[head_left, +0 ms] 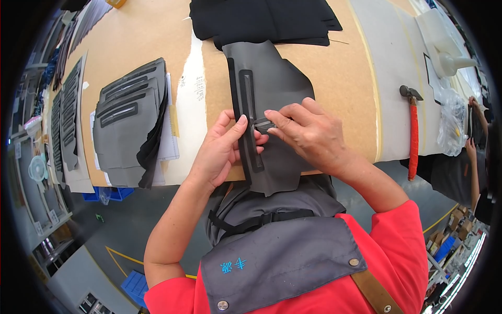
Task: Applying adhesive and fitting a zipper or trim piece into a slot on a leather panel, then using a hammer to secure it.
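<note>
A dark grey fabric panel [285, 78] lies in front of me, its near end over the table edge. A long black rectangular frame [246, 86] with a narrow slot runs along its left side. My left hand [225, 146] is closed on the panel's left edge, thumb on top near the black frame and fingertips showing through at the slot. Beside that thumb, my right hand [314, 131] pinches a thin pale strip [263, 124] that stretches across from the slot. What the strip is made of I cannot tell.
Stacked grey panels [117, 138] with similar black frames lie to the left. Black fabric pieces [261, 21] are piled at the far side. On the right are a red-handled hammer [413, 131], a white squeeze bottle [447, 63] and a clear plastic bag [451, 123]. Another person's hands [471, 141] show at the right rim.
</note>
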The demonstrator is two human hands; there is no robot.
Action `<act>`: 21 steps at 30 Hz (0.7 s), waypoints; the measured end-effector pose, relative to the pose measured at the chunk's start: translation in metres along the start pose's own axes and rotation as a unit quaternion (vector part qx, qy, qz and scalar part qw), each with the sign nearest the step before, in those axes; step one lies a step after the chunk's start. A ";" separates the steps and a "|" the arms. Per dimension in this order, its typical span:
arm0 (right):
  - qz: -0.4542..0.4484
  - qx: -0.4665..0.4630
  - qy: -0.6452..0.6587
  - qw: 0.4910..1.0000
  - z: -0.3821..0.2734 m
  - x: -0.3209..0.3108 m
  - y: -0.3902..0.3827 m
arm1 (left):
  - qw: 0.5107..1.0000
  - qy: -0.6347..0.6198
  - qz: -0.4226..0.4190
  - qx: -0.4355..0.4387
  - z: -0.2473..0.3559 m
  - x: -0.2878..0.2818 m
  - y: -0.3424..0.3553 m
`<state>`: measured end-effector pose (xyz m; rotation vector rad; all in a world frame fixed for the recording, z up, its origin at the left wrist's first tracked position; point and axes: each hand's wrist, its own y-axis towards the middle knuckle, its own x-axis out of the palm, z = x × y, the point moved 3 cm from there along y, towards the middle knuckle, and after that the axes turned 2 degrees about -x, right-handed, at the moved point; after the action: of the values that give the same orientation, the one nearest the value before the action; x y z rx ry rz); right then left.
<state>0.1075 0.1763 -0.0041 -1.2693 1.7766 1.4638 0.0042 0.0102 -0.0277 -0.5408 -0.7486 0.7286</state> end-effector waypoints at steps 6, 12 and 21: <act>0.002 -0.001 -0.002 1.000 -0.003 0.002 0.001 | 1.000 -0.007 0.004 0.008 -0.001 -0.001 0.001; -0.003 0.000 0.011 1.000 0.000 0.003 0.001 | 1.000 0.000 0.007 0.002 -0.001 -0.001 0.001; 0.044 0.118 0.140 0.982 0.017 -0.005 0.009 | 1.000 0.012 0.007 -0.012 -0.001 -0.004 0.002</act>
<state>0.0991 0.1934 -0.0003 -1.3358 2.1424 1.1182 0.0017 0.0081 -0.0313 -0.5770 -0.7321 0.7263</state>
